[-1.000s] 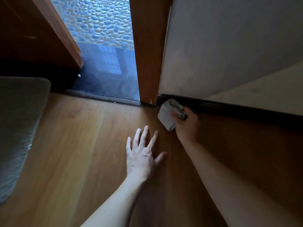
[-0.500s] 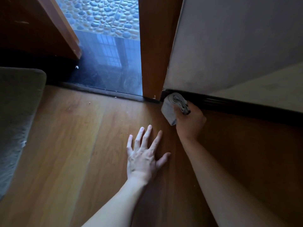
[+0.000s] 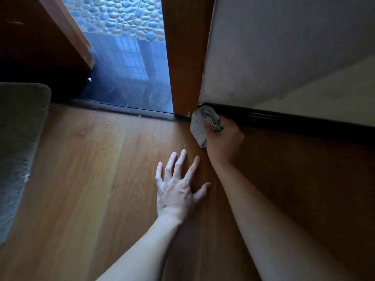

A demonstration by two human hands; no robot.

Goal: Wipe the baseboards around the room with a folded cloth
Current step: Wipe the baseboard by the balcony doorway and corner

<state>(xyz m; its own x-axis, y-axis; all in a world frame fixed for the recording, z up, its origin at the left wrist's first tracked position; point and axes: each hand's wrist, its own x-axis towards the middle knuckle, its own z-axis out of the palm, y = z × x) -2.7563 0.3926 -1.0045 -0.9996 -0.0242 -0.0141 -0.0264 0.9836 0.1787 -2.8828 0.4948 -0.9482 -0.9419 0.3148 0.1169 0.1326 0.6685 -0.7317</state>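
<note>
A dark baseboard runs along the foot of the grey wall from the wooden door frame off to the right. My right hand grips a folded grey cloth and holds it against the baseboard's left end, right beside the door frame. My left hand lies flat on the wooden floor with its fingers spread, just below and left of the cloth.
A grey rug covers the floor at the left edge. Past the dark threshold are a glossy dark tile and a pebble floor. A wooden door or panel angles in at the top left. Small crumbs dot the floor near the threshold.
The cloth has stayed pressed at the baseboard's left end. The view has drifted slightly, and both hands keep about the same places on floor and baseboard.
</note>
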